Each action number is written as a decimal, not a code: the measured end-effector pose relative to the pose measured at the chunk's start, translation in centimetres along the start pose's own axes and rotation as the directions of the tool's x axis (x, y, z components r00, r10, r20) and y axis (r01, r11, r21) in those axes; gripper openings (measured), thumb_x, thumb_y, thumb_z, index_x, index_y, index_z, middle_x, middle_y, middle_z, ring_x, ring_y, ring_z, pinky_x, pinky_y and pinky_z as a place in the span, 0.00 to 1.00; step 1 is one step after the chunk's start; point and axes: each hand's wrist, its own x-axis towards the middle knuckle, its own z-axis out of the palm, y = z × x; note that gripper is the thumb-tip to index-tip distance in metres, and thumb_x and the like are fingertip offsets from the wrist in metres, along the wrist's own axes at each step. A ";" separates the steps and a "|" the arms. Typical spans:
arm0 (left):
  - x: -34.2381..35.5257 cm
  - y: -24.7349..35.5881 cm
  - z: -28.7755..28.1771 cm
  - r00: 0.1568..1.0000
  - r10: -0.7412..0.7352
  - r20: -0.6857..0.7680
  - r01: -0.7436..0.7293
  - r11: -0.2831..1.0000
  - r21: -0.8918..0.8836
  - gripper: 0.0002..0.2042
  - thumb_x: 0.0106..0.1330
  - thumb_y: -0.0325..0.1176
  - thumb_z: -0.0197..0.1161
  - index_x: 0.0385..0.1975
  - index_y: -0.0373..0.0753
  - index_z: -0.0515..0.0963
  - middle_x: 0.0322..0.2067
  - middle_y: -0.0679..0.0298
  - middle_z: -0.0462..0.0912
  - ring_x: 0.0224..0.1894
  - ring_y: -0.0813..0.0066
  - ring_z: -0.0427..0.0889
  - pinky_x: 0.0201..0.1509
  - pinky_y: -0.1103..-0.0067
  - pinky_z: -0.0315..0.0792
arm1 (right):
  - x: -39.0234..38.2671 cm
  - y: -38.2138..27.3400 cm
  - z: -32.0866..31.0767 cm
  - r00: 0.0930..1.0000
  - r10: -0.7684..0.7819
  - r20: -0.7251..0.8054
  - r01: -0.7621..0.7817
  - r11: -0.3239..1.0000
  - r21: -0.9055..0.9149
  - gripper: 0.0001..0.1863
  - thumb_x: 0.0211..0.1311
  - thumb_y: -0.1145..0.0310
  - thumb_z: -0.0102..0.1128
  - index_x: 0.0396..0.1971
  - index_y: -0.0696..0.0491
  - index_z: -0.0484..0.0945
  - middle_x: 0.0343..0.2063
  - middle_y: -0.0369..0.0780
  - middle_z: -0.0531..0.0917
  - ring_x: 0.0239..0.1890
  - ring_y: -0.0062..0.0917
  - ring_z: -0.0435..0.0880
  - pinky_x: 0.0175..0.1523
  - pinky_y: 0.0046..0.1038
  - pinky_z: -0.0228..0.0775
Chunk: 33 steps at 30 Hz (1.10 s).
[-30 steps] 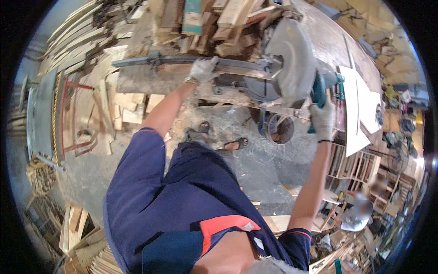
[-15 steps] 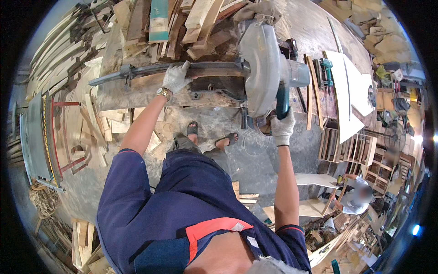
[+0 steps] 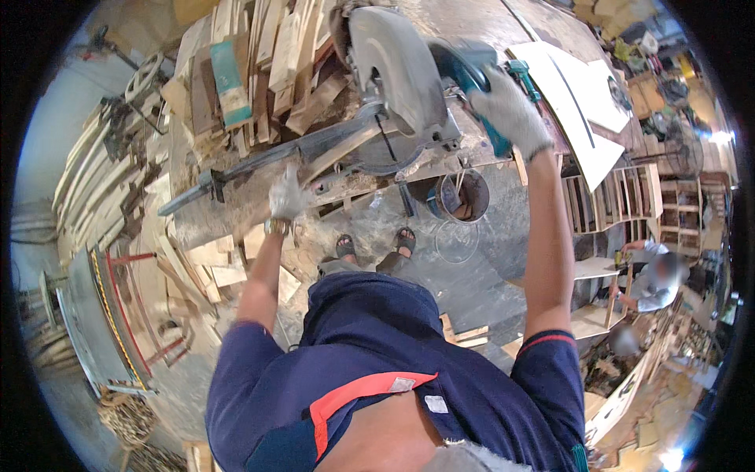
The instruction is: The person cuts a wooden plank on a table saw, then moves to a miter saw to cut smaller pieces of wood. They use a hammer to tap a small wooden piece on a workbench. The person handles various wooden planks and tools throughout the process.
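On the worktop [image 3: 487, 23], a wooden strip [image 3: 342, 153] lies along the grey fence [image 3: 263, 163] of a miter saw [image 3: 405, 71]. The gloved right hand [image 3: 510, 108] wraps its green handle [image 3: 497, 141]; the left hand [image 3: 289, 195] is beside the strip's end, grip unclear.

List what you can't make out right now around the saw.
All in the head view:
- Left hand: blurred; whether its fingers grip the wooden strip is unclear.
- Saw head: blurred; whether it touches the strip can't be told.
- Right hand: its glove hides part of the green handle.
- Bucket: its bottom is hidden by scraps inside.
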 end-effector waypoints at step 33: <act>0.2 9.3 5.2 0.763 -0.523 0.380 0.038 -0.551 -0.834 0.11 0.74 0.31 0.59 0.49 0.31 0.72 0.48 0.53 0.80 0.51 0.56 0.81 0.58 0.65 0.79 | -13.0 30.6 18.9 0.586 0.027 0.810 -0.305 0.933 0.190 0.22 0.45 0.61 0.76 0.37 0.57 0.80 0.30 0.43 0.85 0.33 0.30 0.81 0.41 0.35 0.72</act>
